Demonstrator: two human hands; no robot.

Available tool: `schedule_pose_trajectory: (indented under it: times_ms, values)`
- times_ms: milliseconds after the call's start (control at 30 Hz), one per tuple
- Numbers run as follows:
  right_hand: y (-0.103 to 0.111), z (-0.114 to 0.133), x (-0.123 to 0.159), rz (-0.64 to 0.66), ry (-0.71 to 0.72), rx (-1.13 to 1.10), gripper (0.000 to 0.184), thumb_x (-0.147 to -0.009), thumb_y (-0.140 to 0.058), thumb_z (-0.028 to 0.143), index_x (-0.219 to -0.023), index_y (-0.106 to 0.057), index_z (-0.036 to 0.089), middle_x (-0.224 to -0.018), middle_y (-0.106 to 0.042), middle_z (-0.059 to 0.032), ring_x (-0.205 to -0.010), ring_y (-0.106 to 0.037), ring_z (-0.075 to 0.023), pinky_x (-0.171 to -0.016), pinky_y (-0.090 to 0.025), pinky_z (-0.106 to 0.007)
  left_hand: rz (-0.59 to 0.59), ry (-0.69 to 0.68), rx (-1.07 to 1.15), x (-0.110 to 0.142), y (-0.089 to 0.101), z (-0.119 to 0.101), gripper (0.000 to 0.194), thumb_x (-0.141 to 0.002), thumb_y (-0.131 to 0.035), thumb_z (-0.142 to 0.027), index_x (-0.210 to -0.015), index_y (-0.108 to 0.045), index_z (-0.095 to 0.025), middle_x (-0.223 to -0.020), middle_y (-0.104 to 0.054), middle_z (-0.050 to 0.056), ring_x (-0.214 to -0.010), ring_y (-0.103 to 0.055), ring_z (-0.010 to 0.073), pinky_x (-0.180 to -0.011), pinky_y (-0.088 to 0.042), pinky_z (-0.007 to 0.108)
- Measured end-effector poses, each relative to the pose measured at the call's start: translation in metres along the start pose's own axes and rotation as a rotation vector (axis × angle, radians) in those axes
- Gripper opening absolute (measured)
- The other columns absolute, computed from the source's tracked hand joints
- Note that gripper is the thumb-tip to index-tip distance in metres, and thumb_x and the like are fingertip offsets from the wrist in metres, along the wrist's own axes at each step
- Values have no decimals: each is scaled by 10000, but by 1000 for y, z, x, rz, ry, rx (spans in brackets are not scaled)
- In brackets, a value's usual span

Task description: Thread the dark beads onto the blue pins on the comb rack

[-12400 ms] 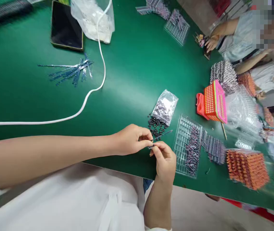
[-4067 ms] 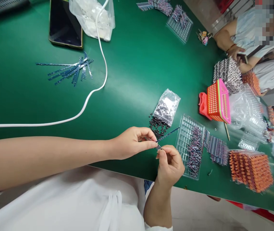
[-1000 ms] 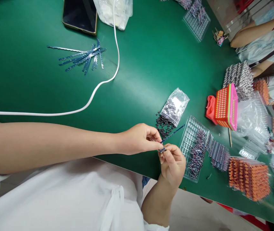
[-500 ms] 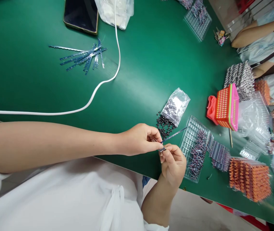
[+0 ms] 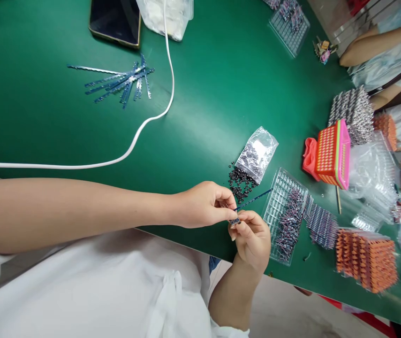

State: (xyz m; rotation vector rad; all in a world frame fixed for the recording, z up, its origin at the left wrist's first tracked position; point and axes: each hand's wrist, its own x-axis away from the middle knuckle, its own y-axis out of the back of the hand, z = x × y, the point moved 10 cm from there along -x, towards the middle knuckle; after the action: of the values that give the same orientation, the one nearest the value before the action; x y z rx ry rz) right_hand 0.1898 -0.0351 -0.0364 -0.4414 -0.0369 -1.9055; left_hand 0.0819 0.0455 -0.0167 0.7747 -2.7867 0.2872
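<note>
My left hand (image 5: 205,204), closed in a pinch, holds a thin blue strip (image 5: 254,199) that sticks out past its fingertips toward the right. A small dark piece (image 5: 234,220) with fine pin-like parts lies between the fingertips of both hands. My right hand (image 5: 253,239) is pinched close against it, and the tiny thing between its thumb and finger is mostly hidden. Just beyond the fingers lies a pile of small black beads (image 5: 240,183), spilling from a clear plastic bag (image 5: 257,155). A clear ribbed tray (image 5: 272,211) with many thin purple-grey pieces sits right of my hands.
More blue strips (image 5: 123,84) lie at the upper left near a phone (image 5: 115,21) and a white cable (image 5: 144,124). On the right are stacked orange pieces (image 5: 365,260), a pink-and-orange basket (image 5: 332,152) and plastic trays. A co-worker's arm (image 5: 379,44) rests at the far right.
My right fingers have shifted slightly left along the small dark piece. The blue strip has turned a little. The whole view has moved slightly; my left hand keeps its hold.
</note>
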Motion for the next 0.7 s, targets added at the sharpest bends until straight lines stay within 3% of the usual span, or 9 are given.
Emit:
schedule_pose_trajectory:
  times_ms: [267,700]
  values:
    - [0,-1,0,-4,11,-11,137,-712,-839,291,-791,-757,215,-639,-673,3,-529,-624,-111,-427,-498,-188,-11,-3,-48,0,1,0,206,-803,-631,-347,-782,-657,-144,-735,-667,25,-710,-583,156,-637,-438,246]
    - [-4,2,1,31,53,23,88,-749,-811,281,-795,-758,228,-672,-669,7,-533,-609,-100,-431,-499,-184,-4,-23,-83,1,0,-2,171,-803,-608,-305,-746,-650,-149,-709,-665,17,-686,-568,143,-608,-419,228]
